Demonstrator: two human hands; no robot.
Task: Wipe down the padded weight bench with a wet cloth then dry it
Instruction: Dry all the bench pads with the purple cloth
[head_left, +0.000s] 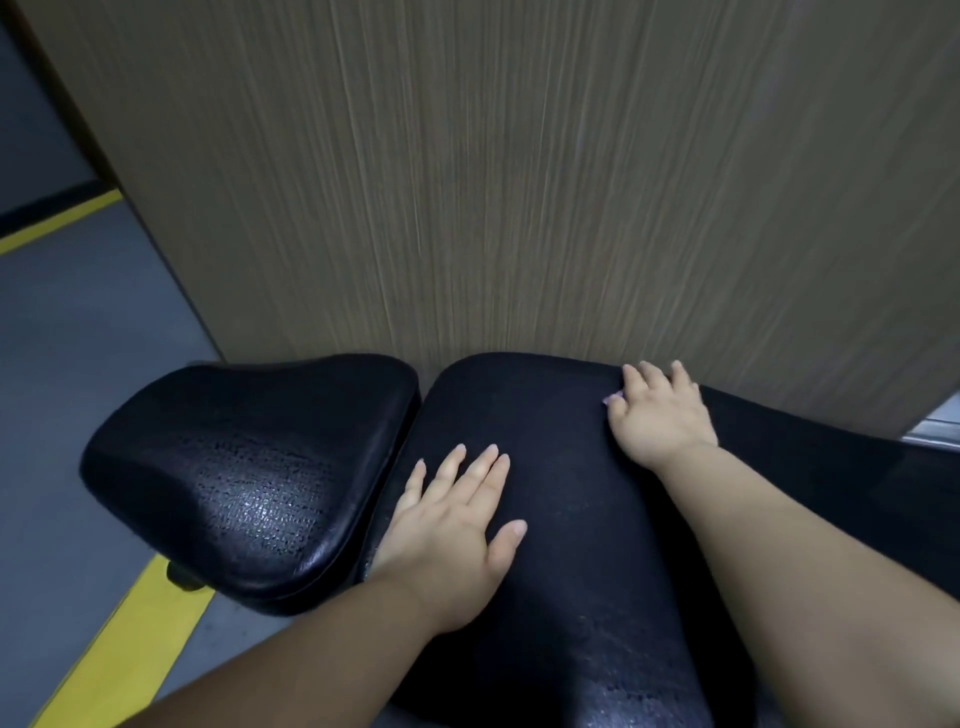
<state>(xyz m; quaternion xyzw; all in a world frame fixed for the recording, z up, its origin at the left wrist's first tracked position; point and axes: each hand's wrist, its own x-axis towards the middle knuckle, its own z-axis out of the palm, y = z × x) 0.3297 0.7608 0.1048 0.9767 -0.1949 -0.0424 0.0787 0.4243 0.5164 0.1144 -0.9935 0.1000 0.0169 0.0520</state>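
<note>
Far left, grey floor (67, 395) with a yellow stripe (57, 221) at the far side and another yellow stripe (130, 639) running up from the near edge. Next comes the weight bench's seat pad (244, 483), black and textured, catching a sheen on its near side. It is the left end of the bench. A narrow gap (400, 467) runs near to far and separates it from the long back pad (571, 545), which stretches off to the right and toward the near edge. So the bench's long axis lies left to right, alongside the wood-grain panel (519, 182) that stands right behind it.

Now the left hand (457, 525): it lies flat on the back pad just right of the gap, palm down, fingers straight and pointing far, thumb splayed out to the right. It holds nothing.

Further right and further away is the right hand (660, 415), on the pad's far edge where it meets the panel. Its fingers are spread and reach over that edge, resting on the padding. Whether anything is under the palm, I cannot tell.

At the far right edge there is a sliver of pale metal trim (935, 428) below the panel.
</note>
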